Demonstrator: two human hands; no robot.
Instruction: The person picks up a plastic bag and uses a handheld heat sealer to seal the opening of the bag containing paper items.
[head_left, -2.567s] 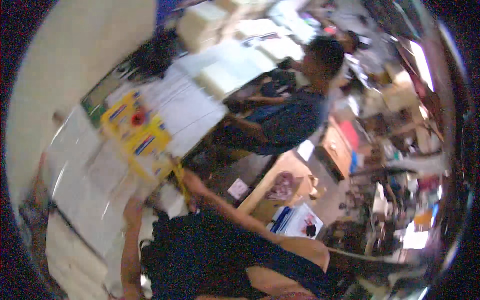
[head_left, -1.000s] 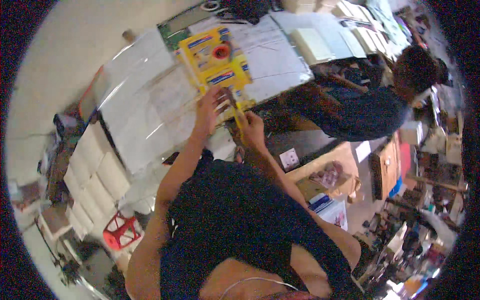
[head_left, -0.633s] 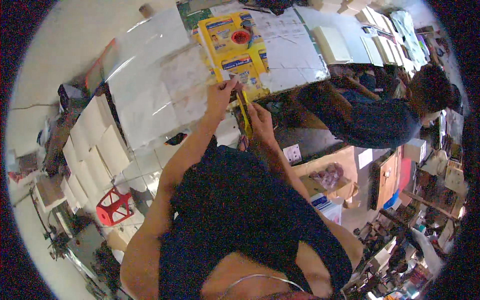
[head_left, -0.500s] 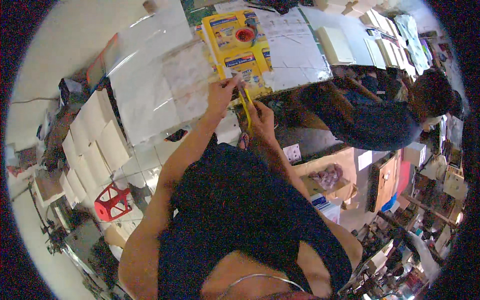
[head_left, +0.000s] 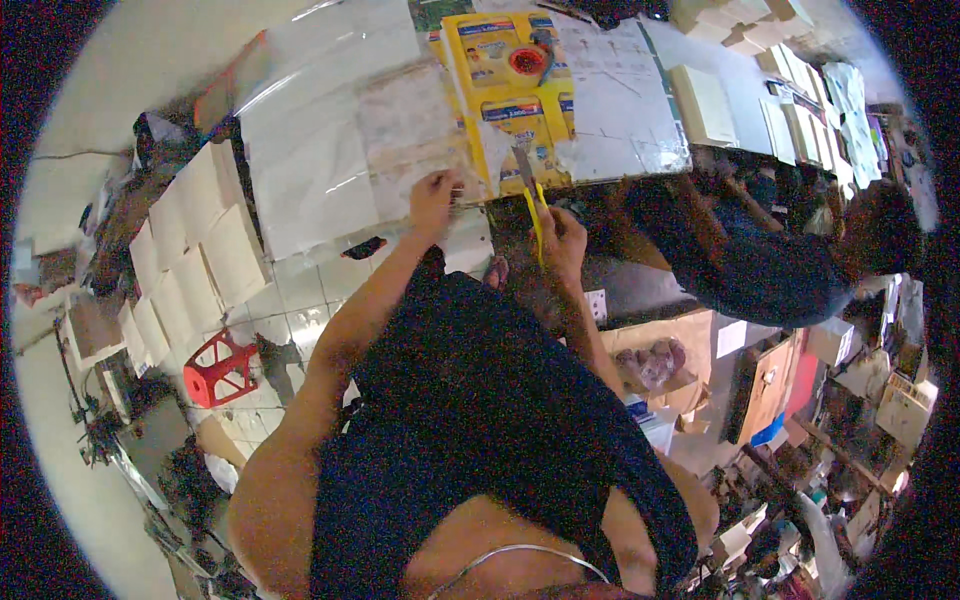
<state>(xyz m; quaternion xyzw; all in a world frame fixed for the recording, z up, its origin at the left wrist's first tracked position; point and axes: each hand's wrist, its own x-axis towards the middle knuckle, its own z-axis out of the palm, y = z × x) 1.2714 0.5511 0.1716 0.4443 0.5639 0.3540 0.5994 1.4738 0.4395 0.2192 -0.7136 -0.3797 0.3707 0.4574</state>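
Note:
My right hand (head_left: 566, 243) is closed round the yellow handles of a pair of scissors (head_left: 537, 205). Their grey blades point up and away over the front edge of the table. Left of them, my left hand (head_left: 433, 207) hovers at the table edge with its fingers curled and smeared by motion; whether it holds anything cannot be made out. Beyond both hands lie yellow printed sheets (head_left: 487, 82) with blue panels, with clear plastic about their near edge. A round red thing with a dark curved part, perhaps a tape dispenser (head_left: 528, 62), rests on them.
White sheeting covers the tabletop (head_left: 320, 150). Pale paper stacks (head_left: 700, 105) lie farther right. A co-worker in dark clothes (head_left: 740, 250) bends at the table on my right. A red plastic stool (head_left: 220, 368) stands on the tiled floor at left, and an open cardboard box (head_left: 690, 335) sits lower right.
My left hand has come away from the scissors' blades and the yellow sheets, toward the left. My right hand has kept the scissors, now apart from the left hand. The view has shifted slightly.

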